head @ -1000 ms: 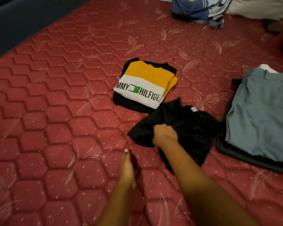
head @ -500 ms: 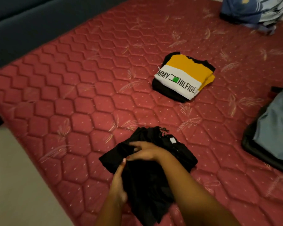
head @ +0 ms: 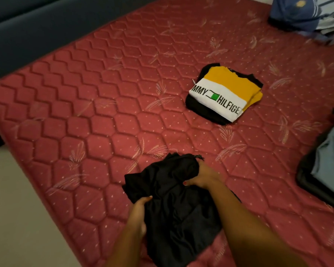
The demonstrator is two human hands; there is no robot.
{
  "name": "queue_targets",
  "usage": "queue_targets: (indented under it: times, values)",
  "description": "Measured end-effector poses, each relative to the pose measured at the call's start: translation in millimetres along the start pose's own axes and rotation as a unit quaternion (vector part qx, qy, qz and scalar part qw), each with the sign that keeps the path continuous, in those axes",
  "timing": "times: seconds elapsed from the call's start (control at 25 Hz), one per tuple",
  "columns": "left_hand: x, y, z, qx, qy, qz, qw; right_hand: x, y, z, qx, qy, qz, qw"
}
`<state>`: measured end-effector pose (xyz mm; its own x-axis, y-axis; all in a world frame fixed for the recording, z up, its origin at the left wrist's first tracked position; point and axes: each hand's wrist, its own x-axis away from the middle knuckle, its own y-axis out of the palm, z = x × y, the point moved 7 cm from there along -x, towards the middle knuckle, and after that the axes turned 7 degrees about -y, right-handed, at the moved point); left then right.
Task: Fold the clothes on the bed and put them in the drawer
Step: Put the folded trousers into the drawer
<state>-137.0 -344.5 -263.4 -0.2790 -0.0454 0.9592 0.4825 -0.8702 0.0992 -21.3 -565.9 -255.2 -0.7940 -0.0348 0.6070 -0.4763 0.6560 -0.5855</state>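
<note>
Nearest to the camera, the left hand (head: 139, 214) has its fingers curled over the near left edge of the black garment (head: 172, 199). The right hand (head: 202, 176), a little farther, grips the bunched far end of the same cloth with the thumb lying on top, so neither hand is free. The garment lies crumpled on the red quilted mattress (head: 85, 132), close to the edge above the pale floor (head: 17, 209), probably because there the person reaches it easily and has flat space to spread it. I judge that the two grips at opposite ends are for drawing the cloth straight before a first fold, so this piece is only at its start. Farther on, well apart, a yellow and white shirt (head: 222, 95) sits already folded into a neat packet, likely put aside so that it is not disturbed. At the right edge a grey-blue garment (head: 330, 160) rests on something dark that I cannot identify. In the far corner a blue pile of clothes (head: 297, 12) lies unfolded. No drawer is visible
</note>
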Motion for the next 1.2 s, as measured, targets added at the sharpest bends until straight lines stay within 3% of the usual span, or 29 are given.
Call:
queue_targets:
  times: [0.12,0.32,0.4,0.44,0.52,0.56,0.6,0.68,0.76,0.84,0.92,1.08,1.2]
  values:
    - [-10.3,-17.0,35.5,0.019,0.041,0.040,0.998,-5.4,13.2,-21.3,-0.042,-0.026,-0.002,0.999]
    - [-23.8,-76.4,81.2,0.110,0.083,0.093,0.986,-32.6,43.3,-112.5,-0.094,-0.144,-0.046,0.984]
    - [-19.9,-101.0,99.0,0.122,0.140,0.174,0.967,-50.5,43.5,-148.6,-0.075,-0.195,-0.061,0.976]
    - [-10.7,-114.6,108.7,0.096,0.187,0.271,0.939,-59.4,36.5,-159.6,-0.037,-0.212,-0.052,0.975]
    - [24.1,-114.4,141.4,-0.056,0.277,0.464,0.840,-76.3,3.8,-163.4,0.108,-0.208,0.015,0.972]
    - [38.6,-93.9,160.1,-0.161,0.315,0.504,0.788,-82.2,-16.7,-157.7,0.182,-0.188,0.057,0.963]
    - [44.8,-61.7,178.0,-0.262,0.357,0.494,0.748,-88.6,-38.6,-148.8,0.243,-0.162,0.096,0.951]
    - [38.4,15.8,191.0,-0.424,0.407,0.387,0.710,-98.8,-77.7,-123.9,0.330,-0.111,0.148,0.926]
    - [9.3,79.2,176.1,-0.530,0.373,0.272,0.711,-111.2,-110.5,-96.0,0.386,-0.065,0.183,0.902]
    - [-23.6,110.4,148.4,-0.614,0.302,0.217,0.697,-124.7,-135.6,-72.2,0.403,-0.027,0.203,0.892]
    - [-45.5,118.0,136.3,-0.652,0.266,0.219,0.675,-141.9,-153.0,-52.2,0.395,0.001,0.201,0.897]
    - [-61.5,118.8,137.4,-0.655,0.262,0.243,0.665,-172.4,-185.4,-21.7,0.334,0.043,0.219,0.916]
    - [-64.7,120.9,136.9,-0.664,0.261,0.238,0.659,-179.3,-198.1,-30.2,0.365,-0.001,0.223,0.904]
